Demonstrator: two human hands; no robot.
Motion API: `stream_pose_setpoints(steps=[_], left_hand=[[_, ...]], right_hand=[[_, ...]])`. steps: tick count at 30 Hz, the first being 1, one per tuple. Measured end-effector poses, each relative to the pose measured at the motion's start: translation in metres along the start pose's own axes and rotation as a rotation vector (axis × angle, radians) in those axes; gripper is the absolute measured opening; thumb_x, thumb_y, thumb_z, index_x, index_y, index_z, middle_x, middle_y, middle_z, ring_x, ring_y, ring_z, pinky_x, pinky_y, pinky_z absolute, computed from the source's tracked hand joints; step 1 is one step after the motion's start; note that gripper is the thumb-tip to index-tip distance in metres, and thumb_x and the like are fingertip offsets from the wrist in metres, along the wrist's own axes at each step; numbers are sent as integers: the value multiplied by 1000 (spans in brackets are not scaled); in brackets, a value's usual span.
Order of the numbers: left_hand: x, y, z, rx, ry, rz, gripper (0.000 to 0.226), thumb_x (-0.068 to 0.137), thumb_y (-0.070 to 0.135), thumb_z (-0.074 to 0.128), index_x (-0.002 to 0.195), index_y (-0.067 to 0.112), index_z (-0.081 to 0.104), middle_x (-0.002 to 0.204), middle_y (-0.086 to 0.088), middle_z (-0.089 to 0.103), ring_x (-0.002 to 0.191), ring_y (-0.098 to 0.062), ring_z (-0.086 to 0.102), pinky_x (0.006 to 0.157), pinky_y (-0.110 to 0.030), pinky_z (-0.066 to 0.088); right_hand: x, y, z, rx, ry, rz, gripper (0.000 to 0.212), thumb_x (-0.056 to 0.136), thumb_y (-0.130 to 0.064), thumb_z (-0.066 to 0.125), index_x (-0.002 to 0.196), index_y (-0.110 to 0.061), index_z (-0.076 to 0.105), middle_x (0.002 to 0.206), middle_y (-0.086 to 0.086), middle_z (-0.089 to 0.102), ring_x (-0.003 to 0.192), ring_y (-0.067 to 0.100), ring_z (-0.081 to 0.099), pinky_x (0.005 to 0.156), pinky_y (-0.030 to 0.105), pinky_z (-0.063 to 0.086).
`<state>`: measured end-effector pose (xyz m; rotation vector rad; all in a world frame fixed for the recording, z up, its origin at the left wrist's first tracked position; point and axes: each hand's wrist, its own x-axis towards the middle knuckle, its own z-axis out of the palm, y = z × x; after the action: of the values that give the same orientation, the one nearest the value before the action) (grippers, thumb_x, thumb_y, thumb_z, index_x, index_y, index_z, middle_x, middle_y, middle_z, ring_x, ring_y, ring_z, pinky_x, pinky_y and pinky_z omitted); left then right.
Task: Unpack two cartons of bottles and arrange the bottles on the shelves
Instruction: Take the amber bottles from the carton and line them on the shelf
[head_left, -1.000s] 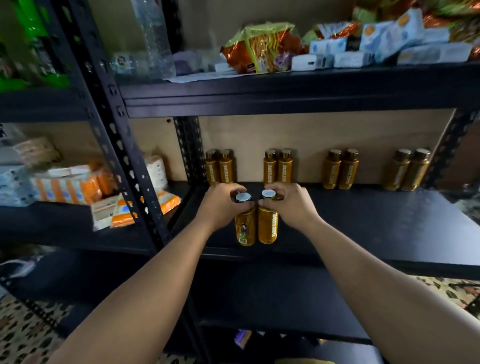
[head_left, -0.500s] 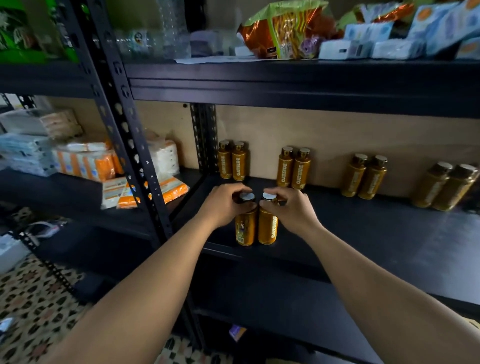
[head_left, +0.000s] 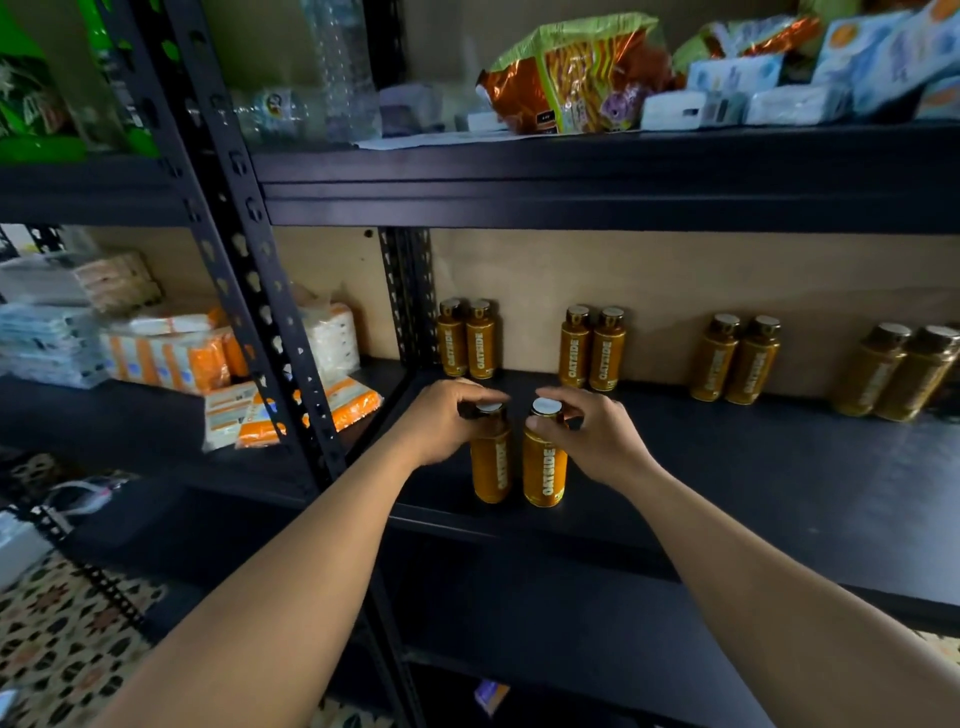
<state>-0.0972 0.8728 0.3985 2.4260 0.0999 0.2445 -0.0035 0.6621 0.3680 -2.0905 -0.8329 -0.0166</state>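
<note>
The left hand is pinching the left Oatside bottle by its cap, and the right hand is pinching the right Oatside bottle. Both are standing near the shelf front edge, so a cap-high nudge is risking a topple.

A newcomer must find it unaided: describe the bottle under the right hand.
On the dark middle shelf, four bottle pairs line the back wall. A fifth pair stands alone near the front edge. Take its right bottle, cap held by the right hand, OATSIDE label squarely forward.

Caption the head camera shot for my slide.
Left hand and right hand grip two bottles by their caps on the shelf; four pairs stand behind.
</note>
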Motion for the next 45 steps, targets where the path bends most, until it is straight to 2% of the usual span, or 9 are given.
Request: stream_pose_setpoints(steps=[4, 8, 15, 19, 24, 33, 37, 40, 45], left_hand=[[4, -8, -5, -27, -39, 27, 48, 91, 17, 72, 136, 32, 61, 141, 10, 57, 128, -7, 50, 105, -28, 42], [7, -16, -8, -57, -26, -4, 60, 86, 30, 79, 141, 30, 55, 141, 8, 57, 129, -10, 52, 105, -33, 45], [11, -22, -11, 33, -8, 26, 58, 89, 32, 75, 143, 30, 54, 147, 7, 52, 134, -12, 47, 98, -23, 34], [15, -30, -21, 67, -23, -2, 57, 91, 33, 72, 145, 35, 51, 149, 6, 50, 133, -13, 48, 96, -26, 37], [23, -39, -29, 92, -11, -27, 57, 93, 31, 70, 146, 31, 50, 151, 2, 49, 138, -19, 45, 108, -33, 40], [48, -61, -36, 48, 42, -84, 55, 91, 37, 72, 143, 36, 53, 145, 7, 56, 131, -14, 54, 105, -35, 49], [62, -72, -38, 42, 85, -135, 53, 93, 30, 71, 143, 36, 53, 141, 7, 59, 127, -13, 57, 103, -33, 50], [69, -81, -37, 30, 158, -178, 55, 94, 23, 70, 144, 38, 51, 144, 6, 56, 130, -16, 54, 104, -34, 50], [75, -93, -37, -75, 231, -254, 64, 93, 27, 71, 150, 34, 41, 143, 8, 50, 129, -11, 51, 101, -27, 45]], right_hand=[[0, 3, 1, -8, 5, 20, 50, 93, -36, 72, 141, -33, 58, 131, -12, 65, 111, 2, 58, 86, 17, 47], [2, 1, 5, -13, 22, 48, 51, 93, -37, 72, 141, -34, 58, 131, -12, 64, 109, 2, 58, 85, 19, 47], [13, -10, 19, -47, 9, 30, 54, 94, -39, 71, 145, -30, 54, 139, -10, 62, 123, 8, 58, 96, 26, 49], [23, -15, 27, -51, -13, 26, 54, 94, -38, 70, 145, -30, 54, 140, -8, 62, 124, 9, 57, 96, 26, 48], [40, -20, 37, -70, -19, 16, 53, 94, -38, 71, 144, -29, 55, 136, -6, 59, 120, 9, 56, 96, 26, 48], [78, -20, 56, -60, -34, 8, 54, 92, -38, 73, 143, -28, 57, 131, -6, 59, 116, 9, 56, 92, 25, 46], [99, -20, 66, -57, -41, 9, 53, 92, -39, 73, 142, -30, 57, 128, -9, 58, 115, 8, 55, 89, 24, 43], [114, -18, 73, -35, -56, 1, 54, 92, -40, 72, 143, -30, 56, 134, -7, 57, 118, 8, 54, 92, 25, 43], [137, -17, 81, -20, -78, -4, 55, 93, -42, 70, 145, -31, 54, 139, -3, 57, 118, 10, 54, 91, 26, 41]])
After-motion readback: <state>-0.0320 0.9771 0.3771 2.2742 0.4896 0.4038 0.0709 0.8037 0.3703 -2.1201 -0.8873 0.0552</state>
